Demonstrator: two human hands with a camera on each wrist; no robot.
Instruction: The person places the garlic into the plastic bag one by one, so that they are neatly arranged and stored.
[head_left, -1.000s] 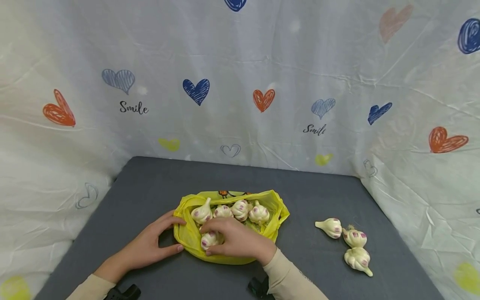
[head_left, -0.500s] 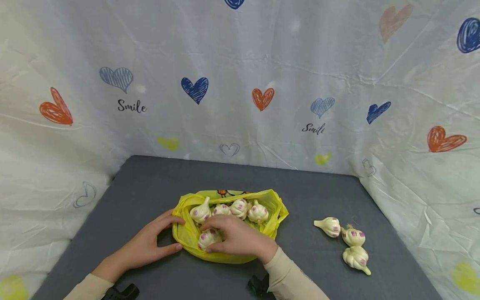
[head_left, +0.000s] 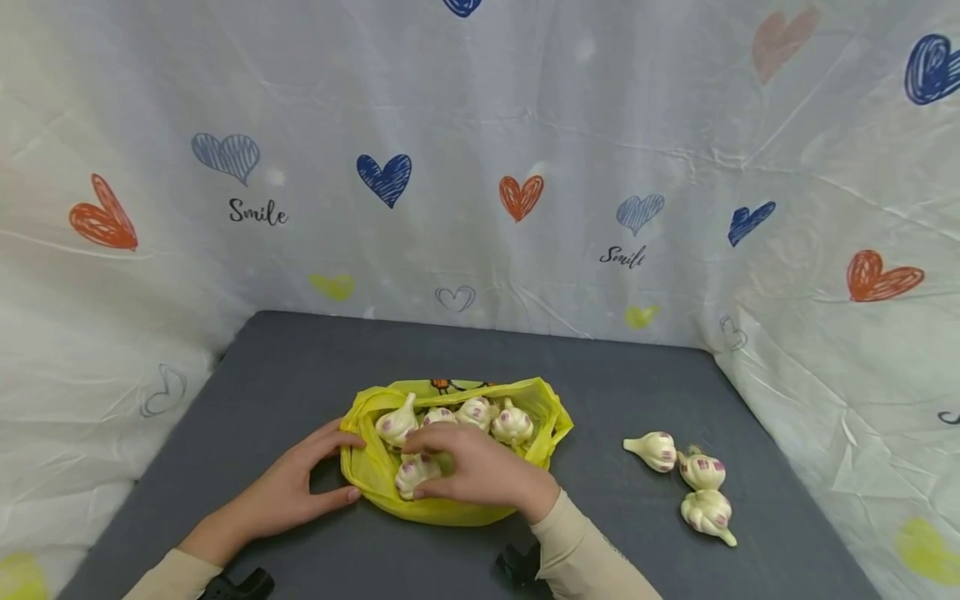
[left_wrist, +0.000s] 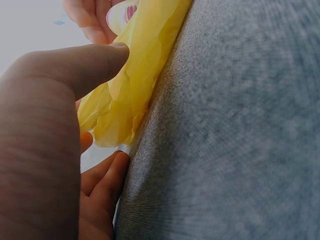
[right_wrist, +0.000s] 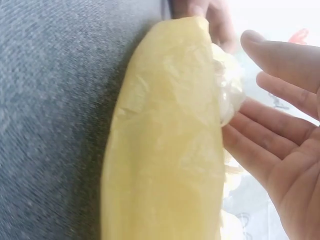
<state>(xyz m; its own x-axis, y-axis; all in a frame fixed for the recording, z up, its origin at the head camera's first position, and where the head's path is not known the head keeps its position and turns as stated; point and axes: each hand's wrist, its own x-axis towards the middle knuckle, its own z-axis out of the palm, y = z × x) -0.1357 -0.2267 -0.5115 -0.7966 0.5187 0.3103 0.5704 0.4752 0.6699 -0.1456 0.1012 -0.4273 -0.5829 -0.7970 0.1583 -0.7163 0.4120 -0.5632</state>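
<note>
A yellow plastic bag [head_left: 457,512] lies on its side in the head view, with several purple-marked garlic bulbs in its mouth. My left hand [head_left: 288,487] holds the bag's left end, its forefinger over the rim and thumb low at the front. In the left wrist view that thumb [left_wrist: 100,65] presses on the plastic. My right hand [head_left: 480,471] is over the bag's opening around a garlic bulb [head_left: 415,477] at the front left. The right wrist view shows the fingers [right_wrist: 270,132] fairly straight beside this bulb and the thumb [right_wrist: 280,57] spread away from it.
Three loose garlic bulbs [head_left: 705,471] lie grouped on the dark grey table [head_left: 600,500], right of the bag. A white curtain [head_left: 450,100] printed with hearts hangs behind and along both sides. Dark wrist devices [head_left: 517,567] show near the front edge.
The front-left bulb shows more between my right thumb and fingers, which have spread slightly. My left hand keeps its place on the bag. The whole head view has shifted a little.
</note>
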